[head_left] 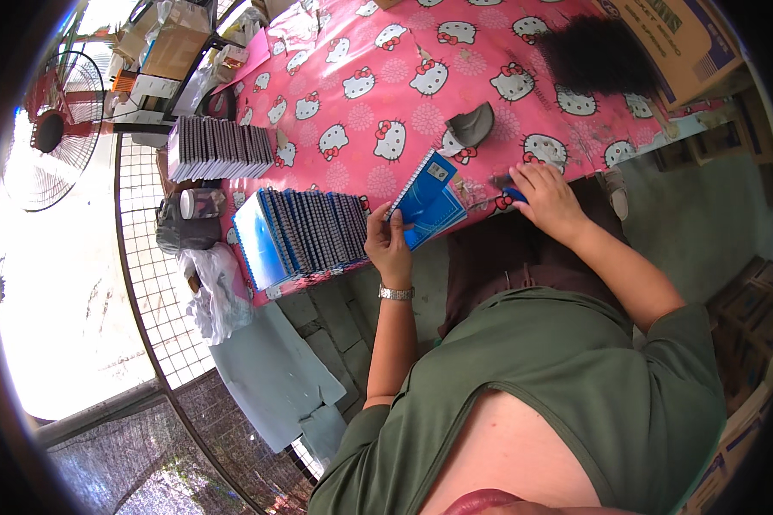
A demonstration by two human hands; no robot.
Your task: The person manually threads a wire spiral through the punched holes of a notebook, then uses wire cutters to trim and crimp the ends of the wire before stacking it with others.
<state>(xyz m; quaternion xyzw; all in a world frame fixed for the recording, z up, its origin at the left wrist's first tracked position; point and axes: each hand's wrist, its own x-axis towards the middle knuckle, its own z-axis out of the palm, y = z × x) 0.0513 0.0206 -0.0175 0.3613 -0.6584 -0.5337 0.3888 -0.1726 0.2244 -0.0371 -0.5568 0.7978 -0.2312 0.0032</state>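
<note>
My left hand [388, 243] is closed on the near-left edge of a blue spiral notebook [431, 190], thumb on its cover. The notebook lies tilted at the table's front edge, its coil along the left side. My right hand [548, 202] is closed around a small blue-handled tool [515, 194] just right of the notebook, without touching it. The tool looks like pliers, but fingers cover most of it. Close to my left hand stands a row of blue spiral notebooks [313, 227], packed upright with coils up. A dark grey curved piece [471, 126] sits beyond the notebook.
A pink patterned cloth [343, 107] covers the table. Farther left is another row of spiral notebooks [223, 148]. A black bristly bundle [597, 56] lies by a cardboard box [674, 43] at the far right. A fan [51, 130], jar [203, 203] and plastic bag [216, 292] are leftward.
</note>
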